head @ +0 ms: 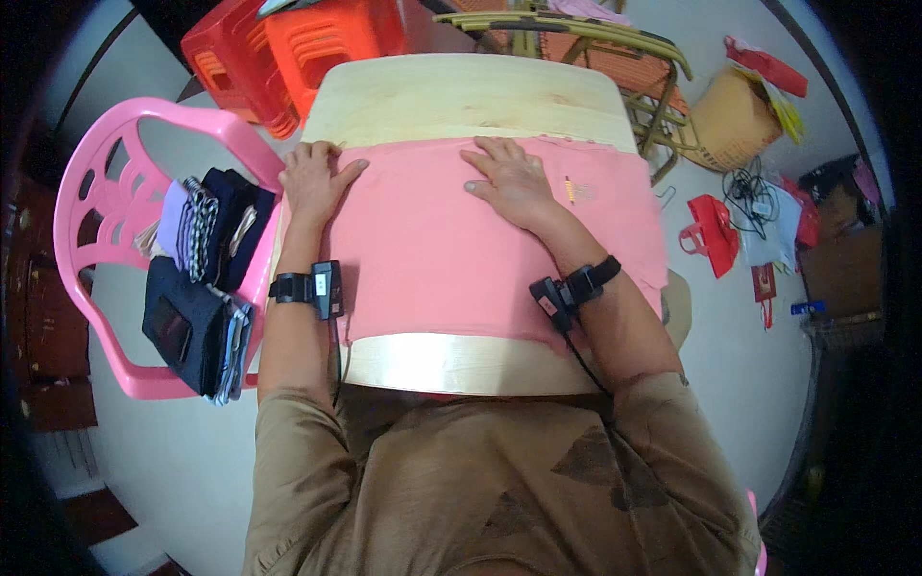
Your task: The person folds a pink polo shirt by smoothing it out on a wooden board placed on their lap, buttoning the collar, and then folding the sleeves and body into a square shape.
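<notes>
A pink cloth garment [439, 245] lies spread flat over a pale wooden table [461, 93], with a small yellow and pale print near its upper right. My left hand [317, 180] rests at the garment's upper left corner, fingers over its edge and thumb apart on the cloth. Near the upper edge, right of the middle, my right hand [508, 180] lies on the cloth with its fingers spread. Neither hand grips anything that I can see. Each wrist wears a black strapped device with a cable.
On my left, a pink plastic chair [72, 216] holds folded clothes [194, 223] and a dark phone [171, 330]. Red and orange plastic stools [331, 43] stand beyond the table, beside folding chairs [576, 29]. A cardboard box [735, 119], red bag [713, 234] and cables are on the right.
</notes>
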A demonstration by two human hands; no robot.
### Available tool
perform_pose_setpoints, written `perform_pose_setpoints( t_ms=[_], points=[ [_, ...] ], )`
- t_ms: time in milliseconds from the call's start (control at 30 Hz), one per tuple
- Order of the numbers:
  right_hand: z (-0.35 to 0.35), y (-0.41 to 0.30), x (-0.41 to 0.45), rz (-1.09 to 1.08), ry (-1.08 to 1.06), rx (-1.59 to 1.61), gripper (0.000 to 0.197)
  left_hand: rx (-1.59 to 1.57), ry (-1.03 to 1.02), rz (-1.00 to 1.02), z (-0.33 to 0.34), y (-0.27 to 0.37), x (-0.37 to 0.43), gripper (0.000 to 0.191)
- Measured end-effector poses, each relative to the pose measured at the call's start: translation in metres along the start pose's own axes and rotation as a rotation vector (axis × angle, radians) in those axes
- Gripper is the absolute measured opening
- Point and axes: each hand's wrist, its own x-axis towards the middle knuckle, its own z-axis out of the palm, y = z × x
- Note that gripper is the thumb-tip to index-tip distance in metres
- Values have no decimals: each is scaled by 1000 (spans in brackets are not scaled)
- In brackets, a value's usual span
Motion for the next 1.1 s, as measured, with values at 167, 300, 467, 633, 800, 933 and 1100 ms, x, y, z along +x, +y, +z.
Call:
perform_pose_setpoints(
  t_ms=[167, 300, 467, 633, 800, 933, 1100],
  points=[
    [-38, 30, -21, 20, -142, -62, 59, -52, 3, 12, 2, 0, 1, 59],
    [-50, 68, -50, 19, -74, -131, 60, -24, 9, 7, 2, 0, 1, 63],
    [-62, 103, -76, 95, -42, -228, 62, -12, -27, -13, 2, 0, 3, 66],
    [-63, 129, -95, 150, 43, -317, 64, 4, -20, -6, 1, 1, 2, 67],
    [-67, 154, -101, 59, 76, -236, 62, 5, -23, 18, 6, -4, 0, 68],
    [-95, 106, -126, -41, -13, -142, 61, 16, -105, 12, -1, -8, 5, 70],
    [-84, 51, -213, -48, 76, -203, 61, -24, -131, 134, -33, 21, -58, 70]
  ],
)
